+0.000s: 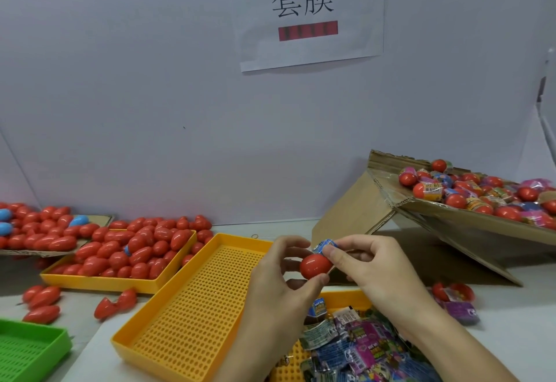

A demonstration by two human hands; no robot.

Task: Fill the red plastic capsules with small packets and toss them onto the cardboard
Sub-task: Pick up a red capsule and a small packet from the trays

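Observation:
My left hand (278, 273) grips a red plastic capsule (314, 265) between thumb and fingers over the table's middle. My right hand (370, 264) pinches a small blue packet (325, 244) at the capsule's upper end, where packet and capsule touch. Below my right wrist lies a yellow tray (346, 296) heaped with small colourful packets (361, 348). A tilted sheet of cardboard (445, 219) at the right carries several red capsules and wrapped ones (481, 192).
A bare perforated yellow tray (192, 300) lies left of my hands. Behind it a yellow tray (99, 281) is piled with red capsules (135, 249), more on flat cardboard (39, 252) at far left. Loose capsules (42, 300) and a green tray (30, 348) sit front left. A white wall stands behind.

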